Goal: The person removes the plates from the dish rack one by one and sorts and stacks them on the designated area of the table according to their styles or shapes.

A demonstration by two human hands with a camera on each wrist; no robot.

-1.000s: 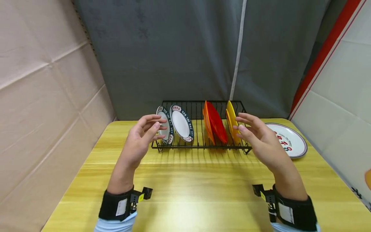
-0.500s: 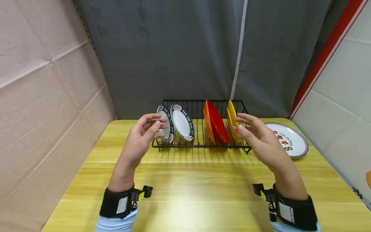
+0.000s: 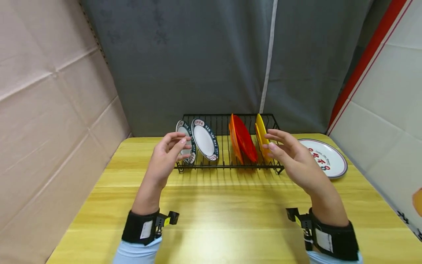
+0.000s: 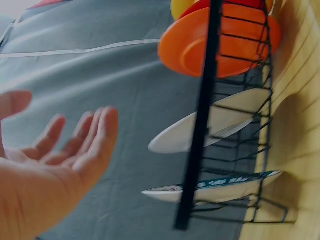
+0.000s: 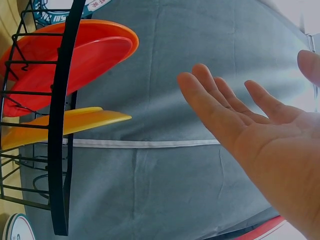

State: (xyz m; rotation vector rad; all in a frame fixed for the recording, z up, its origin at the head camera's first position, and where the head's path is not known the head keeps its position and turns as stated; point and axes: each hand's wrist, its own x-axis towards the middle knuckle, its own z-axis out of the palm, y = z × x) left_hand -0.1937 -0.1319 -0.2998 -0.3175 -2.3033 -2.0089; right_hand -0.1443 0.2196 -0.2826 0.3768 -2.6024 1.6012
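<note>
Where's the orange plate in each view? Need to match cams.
Head: just right of centre, the orange plate stands left of the red plate.
Left wrist: upper right, partly behind a rack bar.
Right wrist: upper left, partly covered by the red plate.
Shared landmark: the black rack.

Left grip (image 3: 165, 154) and right grip (image 3: 294, 156) raised apart, palms facing each other, fingers (image 5: 206, 100) loosely bent, forearms (image 3: 140, 251) slanting inward

Tabletop (image 3: 211, 205): yellow wood (glossy)
Wire rack (image 3: 224, 167): black, standing at the back
White plate (image 3: 332, 158): face-up, right of the rack
</note>
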